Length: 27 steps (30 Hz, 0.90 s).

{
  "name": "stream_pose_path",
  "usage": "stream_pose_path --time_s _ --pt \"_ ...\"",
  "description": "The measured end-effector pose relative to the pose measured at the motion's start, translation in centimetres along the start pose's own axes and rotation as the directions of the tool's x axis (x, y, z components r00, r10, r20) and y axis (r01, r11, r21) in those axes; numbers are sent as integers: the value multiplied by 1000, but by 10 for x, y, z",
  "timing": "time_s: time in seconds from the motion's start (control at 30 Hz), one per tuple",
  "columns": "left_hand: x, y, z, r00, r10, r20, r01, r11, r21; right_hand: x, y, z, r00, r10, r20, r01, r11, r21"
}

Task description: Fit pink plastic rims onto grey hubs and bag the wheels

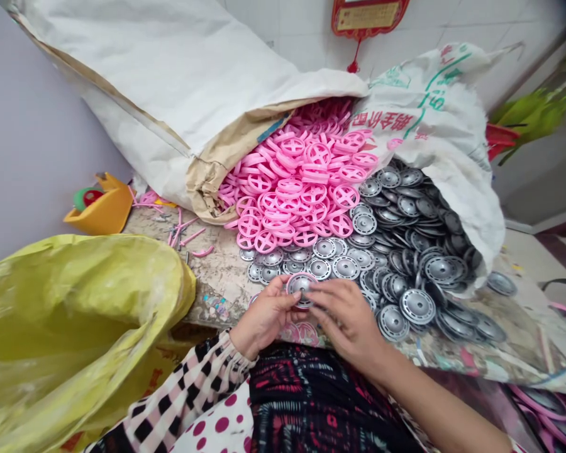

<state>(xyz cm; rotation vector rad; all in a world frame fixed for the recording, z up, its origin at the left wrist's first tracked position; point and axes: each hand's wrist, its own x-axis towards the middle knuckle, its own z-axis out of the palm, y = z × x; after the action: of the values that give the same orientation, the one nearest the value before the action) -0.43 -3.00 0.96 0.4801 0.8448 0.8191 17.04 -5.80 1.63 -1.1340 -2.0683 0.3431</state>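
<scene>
Head view: left hand [268, 316] pinches pink-rimmed gray disc [300, 289] over near edge of table [217, 270], right hand [351, 318] half-curled at disc's right side, can't tell if gripping, pink rings [290, 189] heaped far, loose gray discs [417, 306] right, yellow bag [99, 264] near left.

A silver-grey disc [302, 290] is facing upward, a pink rim showing around its edge; the left hand [264, 318] is pinching it at its left side, while the right hand [346, 318] is holding its fingers at the right edge. Beyond it, pink rings [290, 204] with crossed spokes are lying heaped at many angles. Loose grey discs [382, 264], slotted around their borders, are lying in front of the rings and to their right, overlapping one another on the bench [217, 270]
</scene>
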Motion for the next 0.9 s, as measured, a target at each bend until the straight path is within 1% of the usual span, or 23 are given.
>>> stream_pose_path --time_s 0.03,0.07,0.1,0.13,0.17,0.2,0.27,0.37,0.47,0.57,0.63,0.67,0.73,0.77,0.83,0.87,0.9 --pt "-1 1 1 999 9 31 -10 1000 25 2 0 -2 993 113 -35 -110 990 88" --pt "-2 1 2 998 11 61 -14 999 51 4 1 -3 972 232 -39 -222 959 177" --pt "-3 1 3 996 7 85 -14 997 77 6 3 -4 941 340 -4 -327 908 263" --pt "-3 0 4 994 1 105 -12 994 104 8 5 -5 907 417 60 -411 846 340" --pt "-4 -1 5 993 -3 118 -13 991 131 8 7 -4 878 460 131 -471 785 402" --pt "-4 -2 5 992 -5 126 -15 987 160 8 8 -3 858 478 189 -508 736 447" --pt "-5 -7 5 991 -5 132 -24 976 217 5 10 0 837 486 252 -543 683 489" --pt "-6 -14 3 995 -4 99 -23 962 271 -4 8 12 820 519 242 -561 646 518" --pt "-10 -21 -2 999 -13 52 -3 953 302 -17 4 28 797 560 227 -576 589 567" --pt "-17 -23 -8 998 -40 45 20 925 380 -30 2 38 781 555 285 -604 555 572" --pt "-21 -22 -10 997 -67 49 41 910 413 -35 1 36 785 514 345 -614 575 541" --pt "-23 -21 -11 996 -75 48 48 908 417 -37 1 33 789 487 374 -614 607 505" --pt "-25 -20 -13 997 -65 34 45 901 431 -35 4 23 812 436 389 -573 721 389" --pt "-24 -19 -14 999 -47 16 35 889 458 -33 6 18 832 414 370 -530 791 307" --pt "-21 -20 -19 999 22 -37 2 829 559 -27 12 10 888 362 283 -398 914 76" --pt "-19 -21 -22 996 71 -57 -20 781 624 -23 15 9 916 320 243 -315 947 -60" --pt "-16 -21 -25 990 127 -66 -47 723 689 -18 18 8 937 268 225 -227 954 -194"
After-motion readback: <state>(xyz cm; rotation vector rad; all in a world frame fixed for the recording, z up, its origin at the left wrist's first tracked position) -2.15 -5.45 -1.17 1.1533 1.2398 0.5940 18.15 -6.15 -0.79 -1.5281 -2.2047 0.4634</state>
